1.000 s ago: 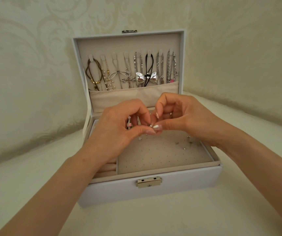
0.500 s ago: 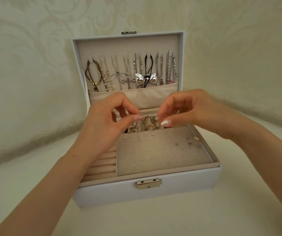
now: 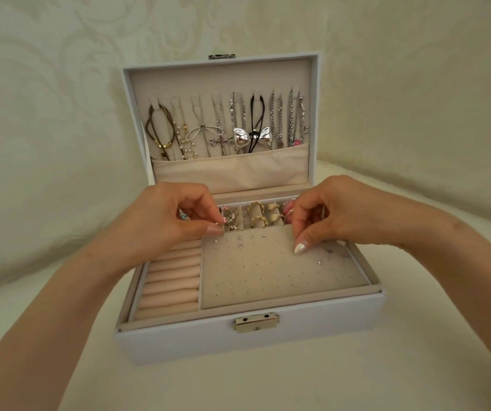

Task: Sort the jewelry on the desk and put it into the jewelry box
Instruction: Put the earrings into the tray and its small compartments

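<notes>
Left hand (image 3: 173, 221) and right hand (image 3: 339, 218) hover apart, fingers (image 3: 299, 228) curled, thumb and forefinger tips pinched.

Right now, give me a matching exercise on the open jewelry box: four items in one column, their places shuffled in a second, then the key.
Items
1. silver bow pendant
2. ring rolls
3. clasp
4. gold rings

Places
A. on the front outer wall of the jewelry box
B. hanging inside the lid
C. in the rear compartments
D. front left, beside the stud panel

Pairs: 1-B, 2-D, 3-A, 4-C
</notes>
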A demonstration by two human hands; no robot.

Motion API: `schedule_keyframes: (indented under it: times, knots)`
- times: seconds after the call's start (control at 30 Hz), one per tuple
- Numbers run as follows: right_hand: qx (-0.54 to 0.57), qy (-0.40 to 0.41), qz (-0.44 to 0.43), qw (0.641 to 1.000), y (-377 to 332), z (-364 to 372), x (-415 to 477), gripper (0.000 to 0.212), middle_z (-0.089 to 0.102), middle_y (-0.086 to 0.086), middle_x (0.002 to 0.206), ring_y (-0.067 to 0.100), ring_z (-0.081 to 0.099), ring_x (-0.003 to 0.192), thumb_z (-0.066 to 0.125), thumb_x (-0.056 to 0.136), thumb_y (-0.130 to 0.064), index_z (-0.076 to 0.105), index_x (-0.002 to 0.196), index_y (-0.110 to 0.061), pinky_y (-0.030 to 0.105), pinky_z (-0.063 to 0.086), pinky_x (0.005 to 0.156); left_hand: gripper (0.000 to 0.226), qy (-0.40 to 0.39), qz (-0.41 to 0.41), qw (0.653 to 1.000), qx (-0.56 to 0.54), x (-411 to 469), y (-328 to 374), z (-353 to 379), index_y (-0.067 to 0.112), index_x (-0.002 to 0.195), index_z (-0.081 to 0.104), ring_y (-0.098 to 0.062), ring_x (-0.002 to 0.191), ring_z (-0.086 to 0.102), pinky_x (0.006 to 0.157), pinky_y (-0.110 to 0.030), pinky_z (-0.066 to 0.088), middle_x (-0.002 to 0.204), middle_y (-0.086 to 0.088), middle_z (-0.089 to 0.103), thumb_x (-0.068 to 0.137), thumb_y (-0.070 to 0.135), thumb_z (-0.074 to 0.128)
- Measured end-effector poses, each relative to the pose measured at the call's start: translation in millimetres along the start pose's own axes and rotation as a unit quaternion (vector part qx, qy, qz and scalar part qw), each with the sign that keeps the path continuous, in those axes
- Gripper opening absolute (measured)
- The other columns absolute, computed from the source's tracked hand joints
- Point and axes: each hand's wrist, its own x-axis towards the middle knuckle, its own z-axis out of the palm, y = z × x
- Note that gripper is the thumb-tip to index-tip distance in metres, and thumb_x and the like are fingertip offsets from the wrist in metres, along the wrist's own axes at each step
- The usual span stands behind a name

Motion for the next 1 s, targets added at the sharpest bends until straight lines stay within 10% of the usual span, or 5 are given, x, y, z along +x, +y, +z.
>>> schedule_keyframes:
  times: [0.53, 1.0]
  knots:
    - [0.150, 0.046, -0.002, 0.988, 6.4, 0.7, 3.4, 0.009, 0.072, 0.015, 0.072, 0.016, 0.068, 0.064, 0.073, 0.076, -0.002, 0.065, 0.074, -0.005, 0.026, 0.057, 0.065, 0.019, -0.046, 0.002, 0.998, 0.033, -1.9, -0.1, -1.0, 0.019, 0.060, 0.068, -0.002, 0.068, 0.057, 0.062, -0.006, 0.041, 0.066, 0.014, 0.065, 0.066, 0.006, 0.081]
    - [0.190, 0.029, -0.026, 0.981, 9.4, 2.9, 4.9, 0.021, 0.072, 0.007, 0.080, 0.016, 0.066, 0.076, 0.076, 0.071, 0.004, 0.072, 0.083, -0.013, 0.023, 0.054, 0.079, 0.020, -0.061, 0.050, 0.995, 0.066, -3.0, -2.3, -1.8, 0.024, 0.061, 0.068, -0.011, 0.077, 0.056, 0.070, -0.013, 0.042, 0.072, 0.017, 0.063, 0.068, 0.010, 0.081]
